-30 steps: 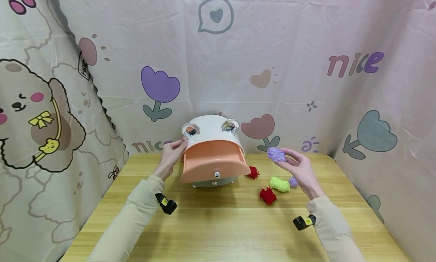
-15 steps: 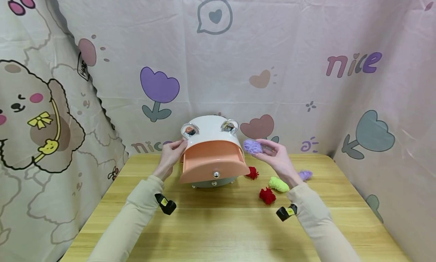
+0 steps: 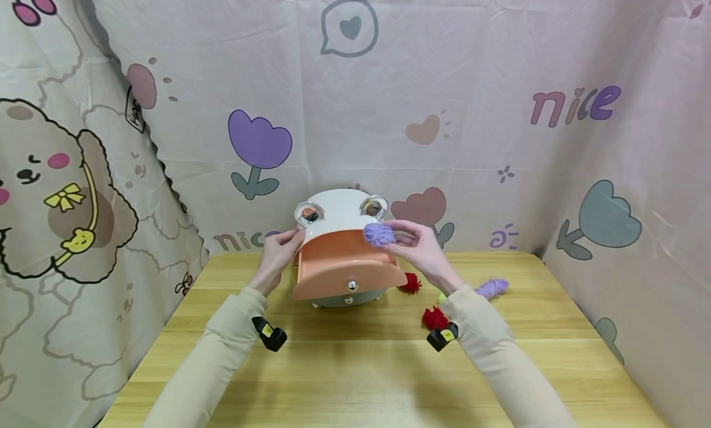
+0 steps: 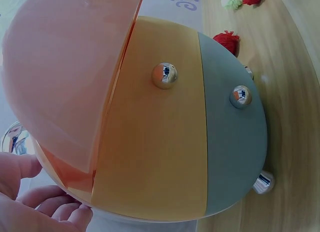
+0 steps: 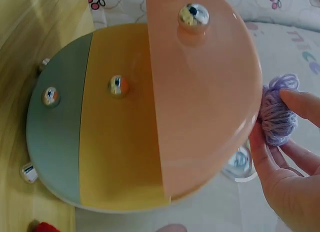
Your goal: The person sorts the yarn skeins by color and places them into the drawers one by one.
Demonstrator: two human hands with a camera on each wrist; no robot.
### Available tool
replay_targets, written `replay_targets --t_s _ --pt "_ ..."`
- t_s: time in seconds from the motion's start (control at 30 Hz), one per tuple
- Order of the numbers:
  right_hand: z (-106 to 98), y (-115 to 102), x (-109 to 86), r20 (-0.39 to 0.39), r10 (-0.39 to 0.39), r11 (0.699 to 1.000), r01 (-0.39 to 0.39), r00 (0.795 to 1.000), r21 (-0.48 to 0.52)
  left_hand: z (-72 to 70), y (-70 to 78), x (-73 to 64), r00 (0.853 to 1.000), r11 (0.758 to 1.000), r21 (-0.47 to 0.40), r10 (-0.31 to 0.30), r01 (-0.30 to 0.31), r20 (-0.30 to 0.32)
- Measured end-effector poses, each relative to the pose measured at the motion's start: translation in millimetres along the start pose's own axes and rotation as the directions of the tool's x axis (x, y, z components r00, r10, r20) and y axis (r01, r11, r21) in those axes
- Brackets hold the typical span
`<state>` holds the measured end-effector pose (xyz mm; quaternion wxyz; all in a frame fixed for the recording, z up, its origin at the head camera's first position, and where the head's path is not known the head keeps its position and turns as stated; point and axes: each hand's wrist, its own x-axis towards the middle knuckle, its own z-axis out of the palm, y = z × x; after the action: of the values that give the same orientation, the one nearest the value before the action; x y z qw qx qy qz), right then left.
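Note:
A small frog-faced drawer cabinet (image 3: 343,207) with a white top and shiny round eyes stands on the table. Its top orange drawer (image 3: 350,278) is pulled out, and no contents show inside. My left hand (image 3: 279,255) holds the cabinet's left side near the eye, thumb and curled fingers against the edge in the left wrist view. Between thumb and fingers, my right hand (image 3: 420,247) pinches a small purple yarn skein (image 3: 379,234) over the right part of the drawer. The right wrist view shows the skein just beyond the orange drawer front.
On the table (image 3: 355,372), right of the cabinet, lie two red yarn bundles, one near the cabinet (image 3: 411,283) and a nearer red bundle (image 3: 435,318). Another purple skein (image 3: 492,288) lies farther right. A green skein is mostly behind my right sleeve. Closed yellow (image 4: 150,152) and grey-green (image 4: 232,142) drawers sit below.
My right hand has carried the purple skein leftward, from over the table's right side to above the open drawer. The left hand has stayed on the cabinet.

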<state>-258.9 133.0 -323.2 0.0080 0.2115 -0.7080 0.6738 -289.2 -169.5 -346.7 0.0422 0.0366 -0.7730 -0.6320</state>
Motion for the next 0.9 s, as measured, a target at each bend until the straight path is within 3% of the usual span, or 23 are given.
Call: replay_targets --t_s 0.27,0.9 --pt "18 -6 8.7 0.061 0.044 0.999 -0.043 0.997 -0.02 -0.1 0.5 0.2 1.0 1.0 0.001 -0.016 0.016 0.0" --pt "48 -13 21.9 0.149 -0.027 0.999 0.033 0.988 -0.038 -0.3 0.8 -1.2 1.0 1.0 0.006 0.0 0.0 -0.004"
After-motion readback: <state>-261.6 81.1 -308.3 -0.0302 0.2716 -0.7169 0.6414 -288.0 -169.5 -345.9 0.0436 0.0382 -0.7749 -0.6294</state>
